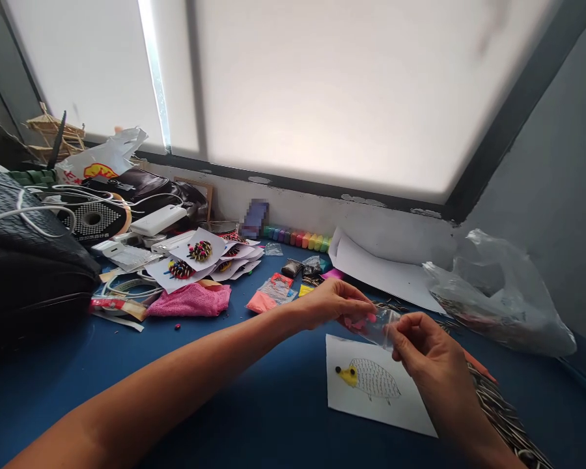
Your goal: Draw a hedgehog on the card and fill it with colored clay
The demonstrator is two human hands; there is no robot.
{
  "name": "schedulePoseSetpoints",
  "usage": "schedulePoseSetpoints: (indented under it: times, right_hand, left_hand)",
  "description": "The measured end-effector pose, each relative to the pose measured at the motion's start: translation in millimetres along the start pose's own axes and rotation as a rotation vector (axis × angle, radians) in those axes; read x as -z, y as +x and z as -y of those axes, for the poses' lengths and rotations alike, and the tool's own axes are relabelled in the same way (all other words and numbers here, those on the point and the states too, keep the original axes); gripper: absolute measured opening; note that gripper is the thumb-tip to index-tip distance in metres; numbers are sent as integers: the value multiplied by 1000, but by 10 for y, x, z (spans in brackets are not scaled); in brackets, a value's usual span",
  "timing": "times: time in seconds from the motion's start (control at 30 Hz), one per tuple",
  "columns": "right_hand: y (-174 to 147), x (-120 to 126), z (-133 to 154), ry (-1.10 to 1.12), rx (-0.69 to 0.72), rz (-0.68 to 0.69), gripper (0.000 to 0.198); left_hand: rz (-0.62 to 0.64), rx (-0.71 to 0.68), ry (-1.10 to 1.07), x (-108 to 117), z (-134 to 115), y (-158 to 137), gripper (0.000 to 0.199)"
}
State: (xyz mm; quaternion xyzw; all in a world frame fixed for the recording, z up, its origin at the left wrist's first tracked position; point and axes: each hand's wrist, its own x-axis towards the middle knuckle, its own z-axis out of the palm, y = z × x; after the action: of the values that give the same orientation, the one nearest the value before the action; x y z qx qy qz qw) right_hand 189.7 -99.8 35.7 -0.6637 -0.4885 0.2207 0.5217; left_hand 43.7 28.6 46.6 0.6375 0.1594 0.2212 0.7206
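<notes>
Left hand grips clear bag with pink contents, fingers closed on it; right hand pinches bag's other end. Bag held above blue table, near far edge of paper bearing hedgehog drawing.

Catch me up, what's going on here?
A person is holding a small clear bag between the left hand and the right hand, with something pink showing inside. Just below, on the blue table, lies a white card with a spiky animal drawing. Its face is yellow; its body is only outlined and marked with short strokes. Decorated sheets lie off to the left, behind a pink cloth.
</notes>
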Motion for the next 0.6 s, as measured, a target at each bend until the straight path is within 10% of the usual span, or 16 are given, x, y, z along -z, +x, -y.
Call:
schedulePoseSetpoints:
  times: [0.6]
  right_hand:
    - [67, -4, 4, 84, -97, 104, 18]
  left_hand:
    - [-33, 56, -45, 23, 51, 14, 25]
